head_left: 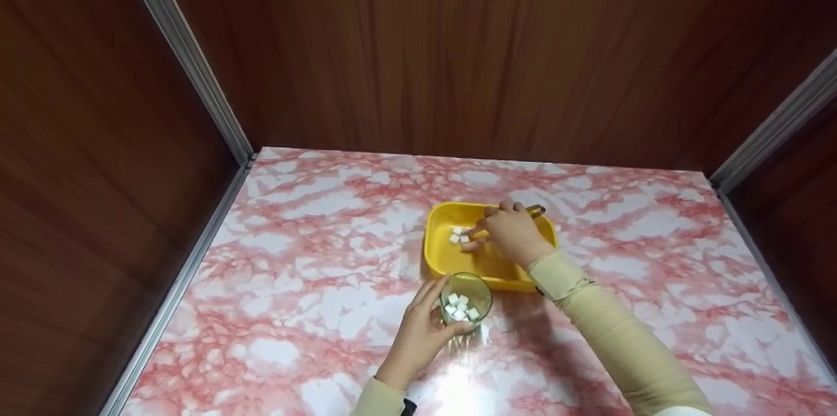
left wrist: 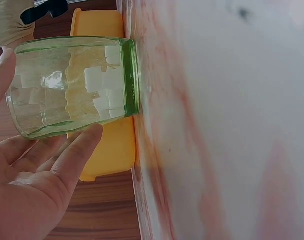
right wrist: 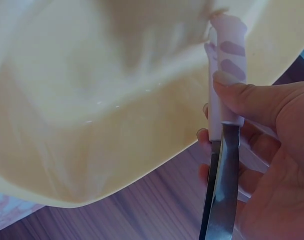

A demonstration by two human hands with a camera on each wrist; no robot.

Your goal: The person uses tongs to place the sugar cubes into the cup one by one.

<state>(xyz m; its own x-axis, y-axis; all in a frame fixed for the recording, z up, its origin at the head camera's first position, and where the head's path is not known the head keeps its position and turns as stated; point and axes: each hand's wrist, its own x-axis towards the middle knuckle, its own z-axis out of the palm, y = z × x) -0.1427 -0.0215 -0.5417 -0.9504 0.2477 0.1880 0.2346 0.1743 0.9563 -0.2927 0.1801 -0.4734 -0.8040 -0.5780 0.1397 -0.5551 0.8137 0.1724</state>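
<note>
My left hand (head_left: 420, 328) holds a clear green-tinted glass (head_left: 482, 295), with fingers on one side and the thumb on the near side. The glass stands upright on the table; several white cubes (left wrist: 104, 82) lie at its bottom. Just behind it sits a yellow plastic tub (head_left: 435, 262). Over this tub my right hand (head_left: 513, 231) pinches a pair of metal tongs (right wrist: 228, 175) with pinkish, patterned ends. The ends point down to a few white cubes (head_left: 456, 237) on the tub's floor, at its left side. Whether the tongs grip a cube cannot be made out.
A pink-and-white marbled tabletop (head_left: 314, 272) lies beneath everything. Dark wood-grain panels (head_left: 418, 50) rise behind and at both sides, joined by grey metal corner strips (head_left: 189, 43). The tub's wall and rim surround the cubes in it.
</note>
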